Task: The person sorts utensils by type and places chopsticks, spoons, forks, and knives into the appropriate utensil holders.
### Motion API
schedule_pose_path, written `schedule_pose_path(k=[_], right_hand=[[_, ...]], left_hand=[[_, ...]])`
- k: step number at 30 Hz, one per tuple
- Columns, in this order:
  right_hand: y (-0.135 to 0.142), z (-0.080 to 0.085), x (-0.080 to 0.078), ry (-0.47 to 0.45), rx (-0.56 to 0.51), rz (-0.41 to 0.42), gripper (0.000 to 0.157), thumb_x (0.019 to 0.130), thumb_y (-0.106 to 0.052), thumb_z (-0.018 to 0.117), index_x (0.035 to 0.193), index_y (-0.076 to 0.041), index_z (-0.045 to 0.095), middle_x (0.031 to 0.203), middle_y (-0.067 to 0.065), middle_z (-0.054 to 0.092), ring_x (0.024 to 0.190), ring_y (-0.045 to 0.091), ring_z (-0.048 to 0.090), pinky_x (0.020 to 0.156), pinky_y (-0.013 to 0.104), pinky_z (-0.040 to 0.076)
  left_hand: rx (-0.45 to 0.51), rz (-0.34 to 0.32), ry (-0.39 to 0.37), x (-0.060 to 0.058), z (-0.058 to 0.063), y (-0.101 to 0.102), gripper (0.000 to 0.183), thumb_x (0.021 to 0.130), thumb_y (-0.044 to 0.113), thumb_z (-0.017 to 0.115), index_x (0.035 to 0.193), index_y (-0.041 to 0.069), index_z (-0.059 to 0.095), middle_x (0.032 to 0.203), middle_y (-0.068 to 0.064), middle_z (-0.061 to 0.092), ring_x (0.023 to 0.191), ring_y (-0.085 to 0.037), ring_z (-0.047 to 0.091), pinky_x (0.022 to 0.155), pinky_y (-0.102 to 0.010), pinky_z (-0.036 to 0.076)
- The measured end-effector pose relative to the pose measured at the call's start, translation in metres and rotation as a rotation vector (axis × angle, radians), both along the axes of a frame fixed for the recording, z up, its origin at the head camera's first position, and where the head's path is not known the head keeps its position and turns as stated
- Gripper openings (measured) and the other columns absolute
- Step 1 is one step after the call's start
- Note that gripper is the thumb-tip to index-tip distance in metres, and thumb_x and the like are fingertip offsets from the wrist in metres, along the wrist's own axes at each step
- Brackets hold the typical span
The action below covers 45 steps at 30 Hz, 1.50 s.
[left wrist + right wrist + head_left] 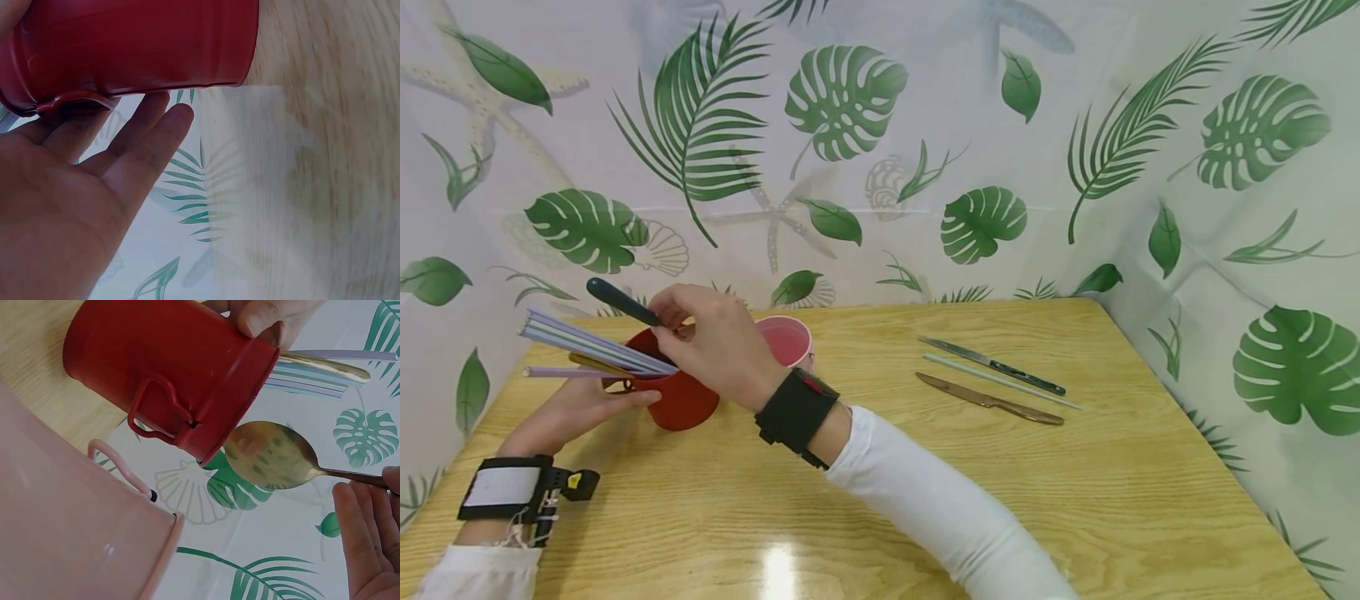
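My left hand [576, 408] holds a red metal bucket [681, 404] by its side, thumb near the rim and fingers about the small side handle [78, 100]. Pale purple, green and blue straws [591, 343] stick out of the bucket, leaning left, beside a gold-coloured utensil handle [331, 367]. With its fingertips, my right hand [718, 337] pinches a spoon by its dark green handle [617, 298]. In the right wrist view the spoon's gold bowl [272, 455] is by the bucket's rim, outside its mouth. The bucket's inside is mostly hidden.
A pink bucket [81, 506] stands just right of the red one. Farther right on the wooden table [865, 492] lie a dark-handled knife [992, 365], a pale green straw [1000, 381] and a copper-coloured knife [988, 400]. A leaf-patterned cloth [880, 275] rises behind.
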State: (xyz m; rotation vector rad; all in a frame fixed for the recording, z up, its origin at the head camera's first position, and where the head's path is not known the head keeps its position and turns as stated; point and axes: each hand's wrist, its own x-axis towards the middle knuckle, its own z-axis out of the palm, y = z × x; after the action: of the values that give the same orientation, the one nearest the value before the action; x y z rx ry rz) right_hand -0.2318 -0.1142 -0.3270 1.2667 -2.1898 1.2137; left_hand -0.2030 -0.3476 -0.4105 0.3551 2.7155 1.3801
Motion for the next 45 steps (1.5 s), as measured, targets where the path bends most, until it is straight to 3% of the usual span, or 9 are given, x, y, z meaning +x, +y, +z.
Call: schedule_pose_path(k=[12, 19, 24, 27, 32, 39, 45], right_hand=[[-0.006, 0.001, 0.004, -0.007, -0.02, 0.042, 0.017, 0.089, -0.004, 0.066, 0.106, -0.003, 0.066, 0.101, 0.006, 0.073, 0.089, 0.008, 0.067, 0.081, 0.014, 0.057], [-0.012, -0.001, 0.002, -0.021, 0.098, 0.021, 0.016, 0.09, -0.007, 0.066, 0.106, -0.007, 0.066, 0.096, 0.001, 0.073, 0.084, 0.005, 0.063, 0.08, 0.011, 0.053], [-0.017, -0.004, 0.0, -0.045, 0.189, -0.014, 0.016, 0.091, -0.011, 0.067, 0.107, -0.011, 0.065, 0.096, -0.002, 0.072, 0.083, 0.003, 0.061, 0.08, 0.01, 0.052], [-0.021, -0.008, -0.002, -0.054, 0.239, -0.034, 0.015, 0.092, -0.013, 0.067, 0.106, -0.012, 0.065, 0.093, -0.003, 0.071, 0.081, 0.003, 0.059, 0.078, 0.01, 0.051], [-0.027, -0.015, -0.004, -0.074, 0.343, -0.047, 0.014, 0.091, -0.015, 0.068, 0.105, -0.013, 0.066, 0.09, -0.004, 0.07, 0.079, 0.005, 0.057, 0.074, 0.011, 0.051], [-0.028, -0.023, -0.006, -0.103, 0.424, -0.047, 0.012, 0.091, -0.013, 0.068, 0.102, -0.012, 0.066, 0.084, -0.004, 0.069, 0.075, 0.006, 0.057, 0.072, 0.013, 0.051], [-0.03, -0.029, -0.007, -0.111, 0.486, -0.043, 0.011, 0.092, -0.013, 0.066, 0.103, -0.012, 0.065, 0.086, -0.005, 0.068, 0.076, 0.007, 0.057, 0.073, 0.014, 0.051]], left_hand=[[-0.003, -0.026, 0.086, -0.001, -0.003, 0.001, 0.087, 0.088, 0.023, 0.073, 0.155, 0.007, 0.021, 0.148, -0.028, 0.04, 0.128, -0.046, 0.039, 0.098, -0.078, 0.03], [-0.001, -0.03, 0.11, -0.001, -0.002, 0.001, 0.092, 0.087, 0.021, 0.074, 0.157, 0.014, 0.014, 0.149, -0.027, 0.036, 0.129, -0.046, 0.036, 0.099, -0.08, 0.027], [-0.006, -0.035, 0.128, 0.0, -0.002, 0.002, 0.094, 0.087, 0.019, 0.074, 0.157, 0.014, 0.012, 0.149, -0.028, 0.034, 0.128, -0.047, 0.035, 0.098, -0.08, 0.028], [-0.001, -0.03, 0.1, 0.001, -0.002, 0.002, 0.092, 0.089, 0.021, 0.072, 0.157, 0.011, 0.01, 0.148, -0.029, 0.033, 0.126, -0.045, 0.035, 0.099, -0.08, 0.026], [-0.018, -0.006, 0.055, 0.002, -0.002, 0.001, 0.08, 0.091, 0.026, 0.07, 0.152, 0.003, 0.024, 0.142, -0.026, 0.04, 0.121, -0.04, 0.039, 0.101, -0.076, 0.027], [-0.021, -0.022, 0.084, 0.001, -0.001, 0.001, 0.067, 0.091, 0.024, 0.07, 0.146, 0.002, 0.039, 0.14, -0.025, 0.047, 0.124, -0.043, 0.042, 0.097, -0.073, 0.033], [-0.055, 0.001, 0.059, 0.001, -0.002, 0.001, 0.056, 0.091, 0.03, 0.069, 0.136, 0.003, 0.05, 0.131, -0.02, 0.054, 0.111, -0.022, 0.052, 0.096, -0.069, 0.037]])
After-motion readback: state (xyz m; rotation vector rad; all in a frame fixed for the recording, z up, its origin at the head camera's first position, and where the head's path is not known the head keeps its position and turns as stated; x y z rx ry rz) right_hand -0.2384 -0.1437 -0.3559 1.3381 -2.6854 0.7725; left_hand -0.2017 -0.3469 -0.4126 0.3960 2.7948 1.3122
